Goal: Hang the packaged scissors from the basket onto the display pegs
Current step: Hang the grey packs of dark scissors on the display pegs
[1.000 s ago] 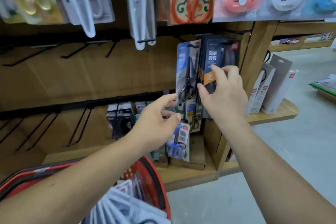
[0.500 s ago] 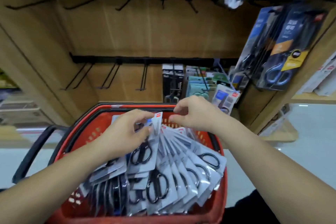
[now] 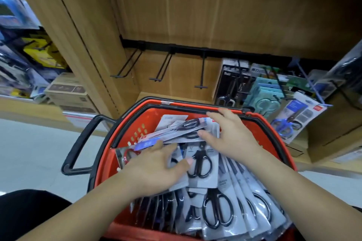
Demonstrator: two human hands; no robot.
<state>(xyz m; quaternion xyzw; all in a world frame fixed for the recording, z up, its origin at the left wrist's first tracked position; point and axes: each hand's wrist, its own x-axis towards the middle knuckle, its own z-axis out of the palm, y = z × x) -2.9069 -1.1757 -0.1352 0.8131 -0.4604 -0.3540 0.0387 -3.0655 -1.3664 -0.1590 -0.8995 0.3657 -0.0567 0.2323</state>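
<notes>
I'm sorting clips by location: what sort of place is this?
Most likely a stationery aisle in a shop: black metal display pegs on a wooden panel, and a red plastic shopping basket full of packaged black-handled scissors.

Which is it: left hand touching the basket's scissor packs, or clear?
Touching. Head view: left hand lies flat on the scissor packs in the basket, thumb across one card.

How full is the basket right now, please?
Largely full: packs of scissors fan across the basket from its near edge almost to its far wall, overlapping one another.
</notes>
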